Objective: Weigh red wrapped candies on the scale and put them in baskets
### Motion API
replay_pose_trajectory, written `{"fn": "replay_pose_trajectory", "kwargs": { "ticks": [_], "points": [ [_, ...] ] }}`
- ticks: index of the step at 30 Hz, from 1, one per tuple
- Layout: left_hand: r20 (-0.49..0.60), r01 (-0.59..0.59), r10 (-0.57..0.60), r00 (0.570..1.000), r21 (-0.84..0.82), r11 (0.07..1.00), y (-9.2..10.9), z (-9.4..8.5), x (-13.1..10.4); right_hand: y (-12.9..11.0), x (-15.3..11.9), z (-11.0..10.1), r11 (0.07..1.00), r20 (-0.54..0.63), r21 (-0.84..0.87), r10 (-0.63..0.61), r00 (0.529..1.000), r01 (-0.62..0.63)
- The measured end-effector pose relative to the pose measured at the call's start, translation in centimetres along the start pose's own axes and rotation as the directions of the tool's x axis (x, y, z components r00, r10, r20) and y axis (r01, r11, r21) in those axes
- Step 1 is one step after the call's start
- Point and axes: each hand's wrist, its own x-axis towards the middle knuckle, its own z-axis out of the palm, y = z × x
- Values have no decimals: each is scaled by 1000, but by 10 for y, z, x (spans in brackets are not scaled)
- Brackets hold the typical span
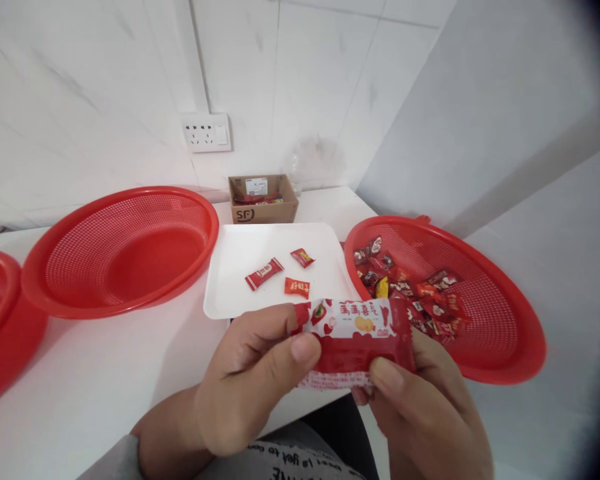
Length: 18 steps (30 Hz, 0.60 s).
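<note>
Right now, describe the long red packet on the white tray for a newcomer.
Find the white tray in front of the cardboard box. Leftmost on it lies the long red packet, clearly longer than the orange-red sweet and the small red sweet.

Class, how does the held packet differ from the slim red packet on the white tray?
The red-and-white packet is held by the left hand and right hand; the slim packet lies on the white tray. The red-and-white packet is broad, the slim packet narrow. The red-and-white packet is nearly level in view; the slim packet slants. Both wrappers are printed red and white.
</note>
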Motion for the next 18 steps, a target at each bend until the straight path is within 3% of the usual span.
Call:
{"fn": "replay_pose_trajectory", "kwargs": {
  "ticks": [10, 18],
  "points": [
    [-88, -16, 20, 996, 56, 998, -1, -2, -5, -1, 2, -1, 999, 59, -41, -1, 998, 4],
    [-69, 4, 0, 998, 56, 998, 0, -2, -4, 2, 0, -1, 999, 54, -53, -4, 999, 7]
  ]
}}
